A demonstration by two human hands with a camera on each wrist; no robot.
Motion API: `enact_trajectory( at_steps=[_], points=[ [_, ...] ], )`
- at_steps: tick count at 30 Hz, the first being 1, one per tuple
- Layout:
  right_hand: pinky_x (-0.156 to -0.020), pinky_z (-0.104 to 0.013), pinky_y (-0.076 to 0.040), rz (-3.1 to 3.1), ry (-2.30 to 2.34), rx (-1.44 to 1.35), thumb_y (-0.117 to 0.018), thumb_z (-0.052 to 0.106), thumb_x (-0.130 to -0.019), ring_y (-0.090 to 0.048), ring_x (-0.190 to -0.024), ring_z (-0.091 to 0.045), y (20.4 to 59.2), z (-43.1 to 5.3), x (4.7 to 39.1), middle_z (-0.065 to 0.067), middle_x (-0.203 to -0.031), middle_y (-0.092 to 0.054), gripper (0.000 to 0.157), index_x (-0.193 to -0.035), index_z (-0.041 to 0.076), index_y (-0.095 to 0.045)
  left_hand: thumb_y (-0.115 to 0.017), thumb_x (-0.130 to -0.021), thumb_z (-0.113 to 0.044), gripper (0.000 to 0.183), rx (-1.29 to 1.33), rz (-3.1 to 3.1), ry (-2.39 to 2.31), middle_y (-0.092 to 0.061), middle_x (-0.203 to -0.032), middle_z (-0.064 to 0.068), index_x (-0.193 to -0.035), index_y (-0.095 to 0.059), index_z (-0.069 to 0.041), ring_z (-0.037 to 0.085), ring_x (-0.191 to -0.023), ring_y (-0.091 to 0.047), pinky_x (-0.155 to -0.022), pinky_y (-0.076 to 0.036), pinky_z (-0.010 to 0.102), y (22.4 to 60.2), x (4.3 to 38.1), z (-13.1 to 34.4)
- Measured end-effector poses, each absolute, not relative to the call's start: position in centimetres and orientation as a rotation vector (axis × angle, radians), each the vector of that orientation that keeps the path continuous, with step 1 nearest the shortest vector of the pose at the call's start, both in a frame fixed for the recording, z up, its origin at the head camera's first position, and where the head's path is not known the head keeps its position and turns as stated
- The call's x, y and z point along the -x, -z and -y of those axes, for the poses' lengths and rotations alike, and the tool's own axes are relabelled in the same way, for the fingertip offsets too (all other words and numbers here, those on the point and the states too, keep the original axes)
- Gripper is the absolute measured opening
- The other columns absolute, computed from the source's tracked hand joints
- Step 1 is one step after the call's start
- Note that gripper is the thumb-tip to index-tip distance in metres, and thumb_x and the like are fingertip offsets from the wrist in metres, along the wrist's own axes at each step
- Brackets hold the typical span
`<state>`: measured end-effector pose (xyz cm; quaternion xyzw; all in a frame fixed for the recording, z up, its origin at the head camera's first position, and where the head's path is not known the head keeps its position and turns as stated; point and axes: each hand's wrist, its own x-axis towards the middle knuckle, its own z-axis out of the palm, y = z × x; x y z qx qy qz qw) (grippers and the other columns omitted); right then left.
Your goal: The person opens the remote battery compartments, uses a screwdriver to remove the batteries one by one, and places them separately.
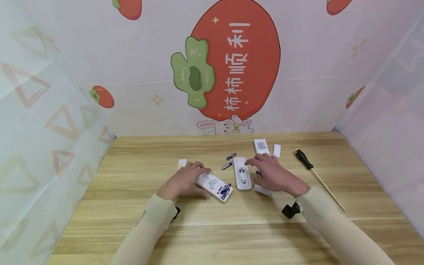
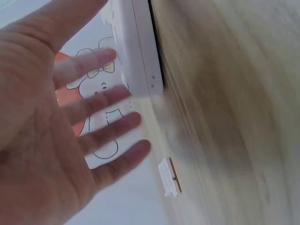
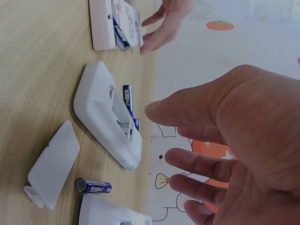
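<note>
My left hand (image 1: 189, 181) is beside a white remote control (image 1: 212, 185), fingers spread and straight, thumb near its edge. Blue batteries (image 1: 224, 191) lie tilted at that remote's open compartment. In the left wrist view, the palm (image 2: 42, 126) holds nothing. A second white remote control (image 1: 243, 184) lies face down in the middle, its battery compartment uncovered. Just right of it hovers my right hand (image 1: 273, 173), fingers loosely bent and holding nothing. One battery (image 3: 93, 186) and a white battery cover (image 3: 54, 164) lie on the table near it.
Two batteries (image 1: 226, 166) lie behind the middle remote. Further back are a third remote (image 1: 261, 145) and another cover (image 1: 276, 150). At right lies a screwdriver (image 1: 304, 159) with a long shaft. A small white piece (image 1: 182, 163) sits behind the left hand.
</note>
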<state>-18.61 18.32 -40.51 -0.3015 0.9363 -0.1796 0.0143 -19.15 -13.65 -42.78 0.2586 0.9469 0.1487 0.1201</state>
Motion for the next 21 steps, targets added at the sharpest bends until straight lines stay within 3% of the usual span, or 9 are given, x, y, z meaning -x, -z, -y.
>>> enact_trajectory(
  at_steps=[5, 10, 21],
  points=[
    [-0.093, -0.054, -0.036, -2.909, 0.556, 0.932, -0.077, 0.012, -0.087, -0.050, -0.122, -0.034, 40.40, -18.33, 18.55, -0.011, -0.126, -0.061, 0.047, -0.132, 0.008, -0.063, -0.089, -0.080, -0.027, 0.067, -0.857, -2.686, -0.429, -0.056, -0.142, 0.003, -0.141, -0.062, -0.021, 0.030, -0.135, -0.044, -0.109, -0.037, 0.053, 42.94, 19.50, 13.05],
    [-0.095, -0.056, -0.036, -2.907, 0.551, 0.904, -0.078, 0.014, -0.087, -0.049, -0.123, -0.034, 40.29, -18.38, 18.44, -0.009, -0.127, -0.060, 0.048, -0.132, 0.009, -0.063, -0.088, -0.080, -0.011, 0.058, -0.874, -2.709, -0.387, -0.062, -0.134, 0.001, -0.134, -0.068, -0.020, 0.027, -0.130, -0.049, -0.108, -0.039, 0.049, 42.97, 19.83, 12.70],
    [-0.094, -0.055, -0.035, -2.923, 0.599, 0.866, -0.077, 0.016, -0.088, -0.050, -0.122, -0.035, 40.16, -19.20, 18.31, -0.012, -0.128, -0.061, 0.046, -0.132, 0.009, -0.063, -0.086, -0.083, -0.019, 0.057, -0.850, -2.734, -0.402, -0.060, -0.136, 0.000, -0.136, -0.066, -0.019, 0.026, -0.128, -0.048, -0.108, -0.040, 0.043, 42.81, 20.15, 13.09]
  ],
)
